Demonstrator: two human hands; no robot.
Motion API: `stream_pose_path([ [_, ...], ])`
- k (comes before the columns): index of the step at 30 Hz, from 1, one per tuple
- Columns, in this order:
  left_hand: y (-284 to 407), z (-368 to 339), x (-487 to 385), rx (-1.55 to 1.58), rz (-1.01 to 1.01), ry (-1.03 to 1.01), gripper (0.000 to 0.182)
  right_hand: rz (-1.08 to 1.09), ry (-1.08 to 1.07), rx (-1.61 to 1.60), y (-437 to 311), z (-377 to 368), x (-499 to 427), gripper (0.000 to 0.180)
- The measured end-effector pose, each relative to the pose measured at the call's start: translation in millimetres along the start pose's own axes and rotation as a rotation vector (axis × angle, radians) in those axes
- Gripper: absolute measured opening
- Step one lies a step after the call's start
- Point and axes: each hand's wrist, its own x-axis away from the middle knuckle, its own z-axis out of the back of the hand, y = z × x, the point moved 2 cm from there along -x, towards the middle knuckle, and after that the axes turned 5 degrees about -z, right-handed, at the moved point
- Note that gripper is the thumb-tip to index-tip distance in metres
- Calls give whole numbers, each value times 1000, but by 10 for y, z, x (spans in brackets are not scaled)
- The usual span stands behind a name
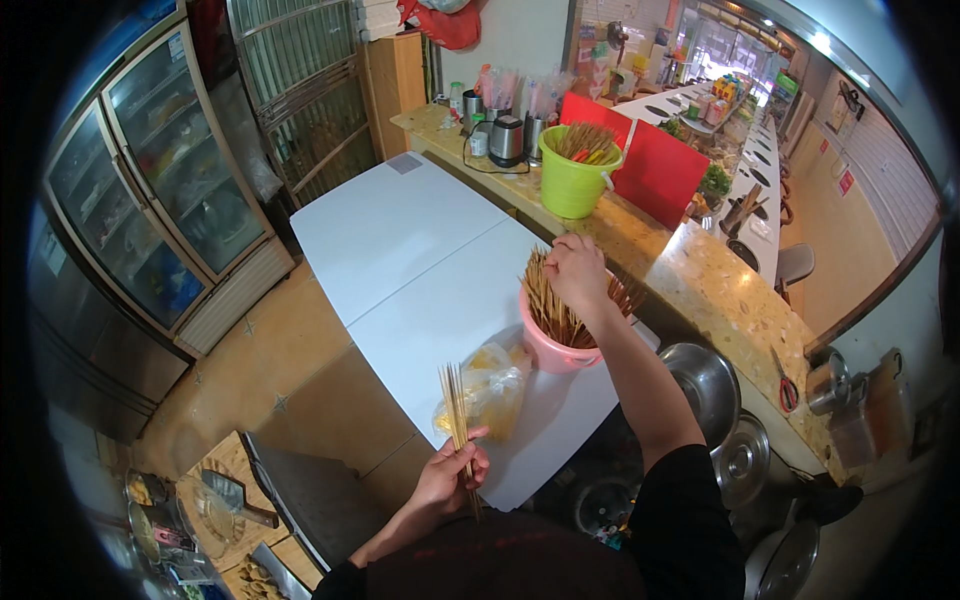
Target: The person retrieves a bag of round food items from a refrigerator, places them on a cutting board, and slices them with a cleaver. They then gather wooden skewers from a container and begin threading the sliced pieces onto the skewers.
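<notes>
My left hand is closed around a small bundle of thin wooden skewers, held upright near the front edge of the white table. Behind the bundle lies a clear plastic bag with yellow contents. My right hand is over a pink bucket packed with upright wooden skewers, its fingers at their tops. Whether those fingers grip a skewer cannot be told.
A speckled stone counter runs along the table's far right side, bearing a green bucket of skewers and red scissors. Metal basins stand at right. A cleaver lies on a wooden board at lower left.
</notes>
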Motion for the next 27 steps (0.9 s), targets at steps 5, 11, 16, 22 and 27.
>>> stream_pose_path([
  [5,106,127,-39,-11,-79,-30,34,-135,29,-361,50,330,-166,9],
  [11,196,131,-140,-284,-96,-13,35,-12,416,-1105,-157,1533,35,10],
  [16,132,-166,-216,-253,-97,-89,36,-215,-164,-1334,-475,1490,616,6],
  [22,86,-252,-153,-175,18,-193,35,39,-403,-701,-636,511,936,13],
  [27,59,-67,-84,-211,-30,-37,34,-26,21,-394,38,371,446,11],
])
